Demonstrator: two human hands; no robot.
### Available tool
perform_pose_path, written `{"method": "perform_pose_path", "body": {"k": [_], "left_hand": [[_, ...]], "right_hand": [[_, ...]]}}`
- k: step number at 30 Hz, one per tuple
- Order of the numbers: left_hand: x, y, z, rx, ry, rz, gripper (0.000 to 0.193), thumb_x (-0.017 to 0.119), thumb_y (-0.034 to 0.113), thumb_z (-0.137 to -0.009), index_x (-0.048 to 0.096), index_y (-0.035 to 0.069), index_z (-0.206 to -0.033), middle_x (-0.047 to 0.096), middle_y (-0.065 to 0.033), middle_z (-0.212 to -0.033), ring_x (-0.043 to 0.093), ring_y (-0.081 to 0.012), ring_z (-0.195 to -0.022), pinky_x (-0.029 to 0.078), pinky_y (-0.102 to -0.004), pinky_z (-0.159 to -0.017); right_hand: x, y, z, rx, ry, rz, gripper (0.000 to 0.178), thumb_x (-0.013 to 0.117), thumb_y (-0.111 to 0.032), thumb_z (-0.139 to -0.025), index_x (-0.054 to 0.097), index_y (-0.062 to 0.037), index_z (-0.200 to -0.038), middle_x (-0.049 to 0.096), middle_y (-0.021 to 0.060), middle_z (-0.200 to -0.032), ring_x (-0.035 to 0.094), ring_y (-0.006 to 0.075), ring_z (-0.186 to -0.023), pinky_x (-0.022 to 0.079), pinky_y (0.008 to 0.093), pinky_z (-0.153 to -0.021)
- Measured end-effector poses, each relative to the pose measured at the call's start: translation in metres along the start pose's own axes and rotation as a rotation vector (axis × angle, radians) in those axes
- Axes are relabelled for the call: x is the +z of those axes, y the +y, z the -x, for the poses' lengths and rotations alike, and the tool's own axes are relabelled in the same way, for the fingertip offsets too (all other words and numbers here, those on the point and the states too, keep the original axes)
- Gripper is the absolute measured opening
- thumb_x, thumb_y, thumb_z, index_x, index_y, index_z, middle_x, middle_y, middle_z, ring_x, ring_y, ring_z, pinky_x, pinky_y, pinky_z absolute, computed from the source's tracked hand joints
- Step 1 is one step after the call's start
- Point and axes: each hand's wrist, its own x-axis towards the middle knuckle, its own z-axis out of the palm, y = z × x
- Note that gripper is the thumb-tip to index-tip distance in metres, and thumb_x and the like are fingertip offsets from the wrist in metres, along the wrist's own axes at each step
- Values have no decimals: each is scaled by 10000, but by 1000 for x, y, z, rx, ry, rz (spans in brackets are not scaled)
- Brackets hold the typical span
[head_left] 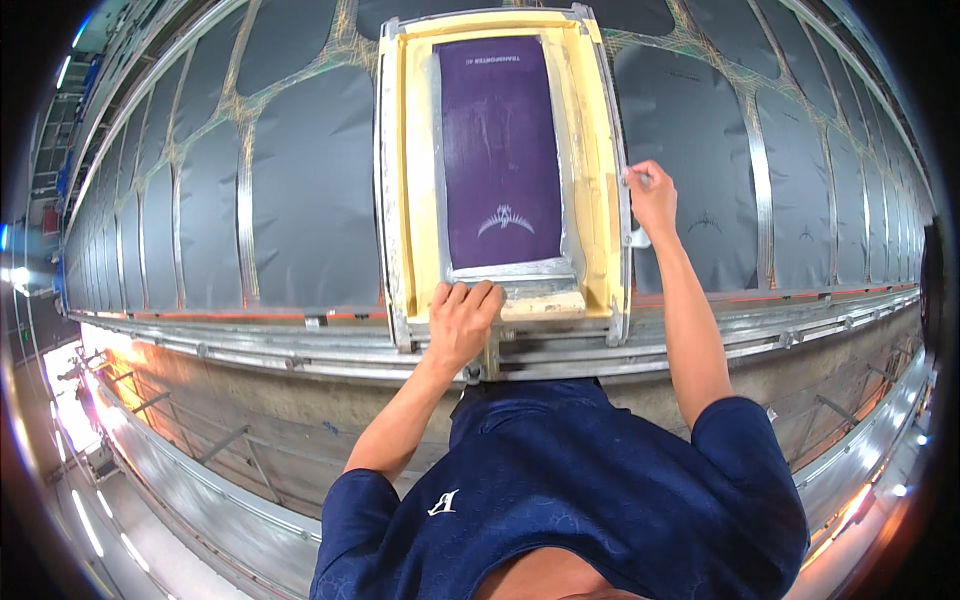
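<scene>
In front of me lies a printing screen (605,280) with a metal frame, yellow borders and grey tape around a dark purple printing area (500,140). A pale winged emblem shows near the purple area's lower edge. My left hand (463,318) is closed over the left part of a squeegee (545,306) with a worn wooden handle, which lies across the screen's near end. My right hand (653,200) is at the frame's right edge, its fingers curled and the fingertips pinching the rail. A small white piece (639,238) sticks out below that hand.
Dark grey fabric panels (310,190) stretch left and right along the long table, separated by shiny strips with coloured threads. A metal rail (300,355) runs along the near edge, in front of my body. Behind me is another long metal-edged table (200,470).
</scene>
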Motion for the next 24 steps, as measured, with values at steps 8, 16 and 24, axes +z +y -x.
{"method": "perform_pose_path", "body": {"k": [8, 16, 24], "left_hand": [[38, -156, -213, 78, 96, -63, 373, 654, -19, -660, 728, 153, -982, 748, -22, -931, 652, -234, -755, 447, -399, -738], [14, -230, -390, -127, -224, 63, 399, 877, 266, -698, 793, 122, -1060, 756, -150, -874, 729, -345, -831, 563, -449, -789], [34, -259, -437, -186, -347, 2, 480, 894, 329, -660, 790, 139, -1088, 767, -133, -888, 728, -345, -862, 564, -432, -815]], "right_hand": [[-23, -78, -78, -500, -299, 70, 360, 783, -353, -868, 734, -76, -1092, 706, 142, -1120, 673, 325, -992, 525, 416, -859], [49, -237, -216, -883, -441, 523, 469, 814, -366, -795, 716, -74, -1149, 723, 155, -1077, 675, 343, -1016, 532, 436, -894], [93, -251, -280, -753, -608, 562, 440, 880, -398, -662, 777, -54, -917, 739, 217, -835, 733, 376, -819, 572, 456, -749]]}}
